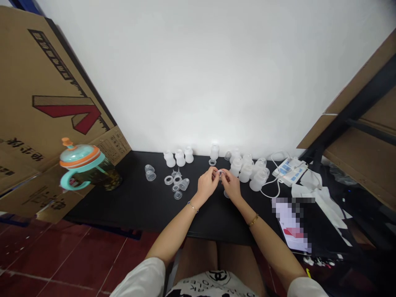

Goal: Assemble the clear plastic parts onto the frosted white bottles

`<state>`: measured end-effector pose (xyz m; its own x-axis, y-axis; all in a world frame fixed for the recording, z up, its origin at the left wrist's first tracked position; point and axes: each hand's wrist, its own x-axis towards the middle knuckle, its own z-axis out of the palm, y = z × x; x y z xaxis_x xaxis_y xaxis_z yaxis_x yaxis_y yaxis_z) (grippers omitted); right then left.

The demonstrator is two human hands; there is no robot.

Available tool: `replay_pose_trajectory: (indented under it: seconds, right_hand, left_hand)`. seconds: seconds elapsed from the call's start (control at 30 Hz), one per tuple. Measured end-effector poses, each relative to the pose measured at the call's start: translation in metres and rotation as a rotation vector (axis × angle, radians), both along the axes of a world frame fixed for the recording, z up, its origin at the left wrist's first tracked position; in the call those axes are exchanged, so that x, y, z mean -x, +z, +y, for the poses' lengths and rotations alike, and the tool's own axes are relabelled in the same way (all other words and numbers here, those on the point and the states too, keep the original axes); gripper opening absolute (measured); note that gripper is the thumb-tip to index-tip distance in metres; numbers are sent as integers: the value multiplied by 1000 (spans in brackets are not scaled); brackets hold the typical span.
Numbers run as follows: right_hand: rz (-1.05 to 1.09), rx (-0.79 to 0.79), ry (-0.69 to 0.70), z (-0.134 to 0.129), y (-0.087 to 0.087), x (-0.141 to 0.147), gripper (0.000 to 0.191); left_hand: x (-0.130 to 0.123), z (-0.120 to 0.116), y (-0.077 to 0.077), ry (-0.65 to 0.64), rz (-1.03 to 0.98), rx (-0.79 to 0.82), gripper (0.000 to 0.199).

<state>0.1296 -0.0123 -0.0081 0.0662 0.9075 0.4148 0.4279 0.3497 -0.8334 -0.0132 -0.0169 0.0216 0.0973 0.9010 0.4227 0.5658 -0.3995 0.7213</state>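
Note:
My left hand [208, 181] and my right hand [230, 183] meet over the black table, fingertips pinching a small whitish bottle ring [220, 172] between them. Whether a nipple sits inside that ring I cannot make out. Just behind my hands stands a white bottle body [214, 151] with a loose ring [212, 162] in front of it. Partly under my right hand lies a clear piece [227, 194]. To the left are loose collar rings [168, 180], clear nipples [177, 195] and a clear cap [184, 184]. Several assembled baby bottles [246, 171] stand right of my hands.
Three open bottle bodies [180, 158] stand near the wall. Two clear caps [150, 173] lie farther left, near a large teal-handled jug [89, 167] and cardboard [46, 115]. On the right are a white power strip [291, 170] with cables and a lit tablet [292, 227].

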Motion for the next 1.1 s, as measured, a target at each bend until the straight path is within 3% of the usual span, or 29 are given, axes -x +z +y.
replay_pose_trajectory:
  seconds: [0.17, 0.27, 0.4, 0.5, 0.77, 0.97, 1.1]
  right_hand:
    - [-3, 17, 22, -3, 6, -2, 33]
    - [215, 72, 46, -1, 8, -2, 36]
    - [568, 245, 118, 4, 11, -2, 54]
    - [672, 365, 164, 5, 14, -2, 48]
    - [460, 258, 204, -1, 20, 0, 43]
    - [380, 148, 130, -1, 19, 0, 37]
    - [382, 119, 119, -1, 20, 0, 34]
  left_hand:
    - [0, 0, -1, -8, -8, 8, 14]
    - [0, 1, -2, -49, -95, 12, 16]
    - [1, 6, -3, -162, -362, 82, 18]
    - [1, 12, -5, -223, -530, 108, 19]
    - [3, 21, -12, -246, -760, 178, 23]
    - [1, 18, -9, -229, -916, 454, 34]
    - [-1, 17, -7, -240, -977, 500, 46]
